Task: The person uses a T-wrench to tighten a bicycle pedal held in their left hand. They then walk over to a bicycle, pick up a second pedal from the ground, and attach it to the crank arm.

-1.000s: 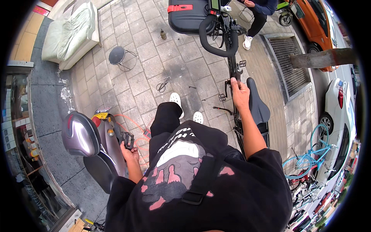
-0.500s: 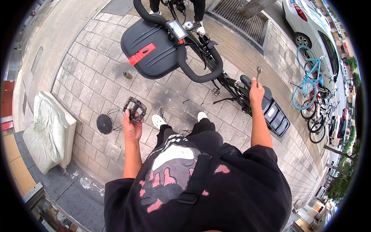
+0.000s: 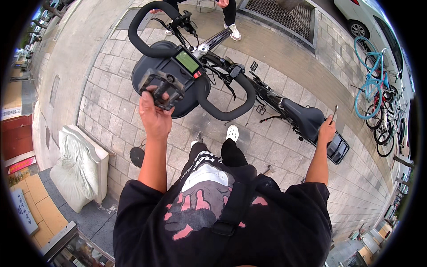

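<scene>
My left hand (image 3: 155, 113) grips a black platform pedal (image 3: 161, 86), raised in front of the handlebar bag (image 3: 144, 66) of a black bicycle. The curved handlebar (image 3: 238, 100), with a green-screened display (image 3: 187, 61), stretches across the view. My right hand (image 3: 326, 129) is closed on a wrench (image 3: 335, 113), whose end sticks up beside the black saddle (image 3: 302, 115) and the rear rack (image 3: 337, 150).
Another person's shoe (image 3: 235, 32) and hands show beyond the bike, near a floor grate (image 3: 293, 20). At right are parked bicycles (image 3: 373, 100) and a white car (image 3: 384, 40); at left, a worn pale armchair (image 3: 78, 169) and a stool (image 3: 137, 155).
My view has swung toward the bike's front. My left hand has lifted the pedal up over the handlebar bag. My right hand has moved rightward with the wrench.
</scene>
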{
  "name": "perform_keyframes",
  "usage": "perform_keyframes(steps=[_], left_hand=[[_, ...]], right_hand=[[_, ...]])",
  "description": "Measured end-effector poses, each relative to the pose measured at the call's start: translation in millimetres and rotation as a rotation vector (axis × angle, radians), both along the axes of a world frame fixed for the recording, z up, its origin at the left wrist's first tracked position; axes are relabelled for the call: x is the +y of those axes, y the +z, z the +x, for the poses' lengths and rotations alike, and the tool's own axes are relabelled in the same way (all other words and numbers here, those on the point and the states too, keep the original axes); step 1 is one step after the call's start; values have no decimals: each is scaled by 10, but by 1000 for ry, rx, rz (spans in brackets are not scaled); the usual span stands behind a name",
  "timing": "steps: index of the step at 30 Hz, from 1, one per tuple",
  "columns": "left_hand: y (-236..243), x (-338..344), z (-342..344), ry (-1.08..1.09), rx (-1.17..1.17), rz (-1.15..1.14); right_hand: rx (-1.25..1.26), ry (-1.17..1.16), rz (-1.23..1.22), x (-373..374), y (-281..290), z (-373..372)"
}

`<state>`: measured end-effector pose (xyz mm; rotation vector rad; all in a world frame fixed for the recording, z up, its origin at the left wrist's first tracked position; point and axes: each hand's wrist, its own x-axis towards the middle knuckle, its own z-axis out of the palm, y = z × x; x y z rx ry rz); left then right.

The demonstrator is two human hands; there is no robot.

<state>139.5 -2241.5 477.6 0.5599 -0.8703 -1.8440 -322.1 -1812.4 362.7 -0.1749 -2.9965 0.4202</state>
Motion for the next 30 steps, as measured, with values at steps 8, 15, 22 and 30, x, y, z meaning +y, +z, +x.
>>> perform_keyframes(steps=[8,15,22,30], left_hand=[[-572,855,-1064,-317,-333,174],[-539,992,-1582,-505,-690,-372],[-878,1178,-2229,-484,-754,-724],[-842,1256,-2124,-462,-866,-557]], right_hand=[[56,17,-63,-192,-379,-247],[242,99,-55,-304,-546,-420],[234,70,-21,-396,-552,-486],[209,72,21,-378,-543,-580]])
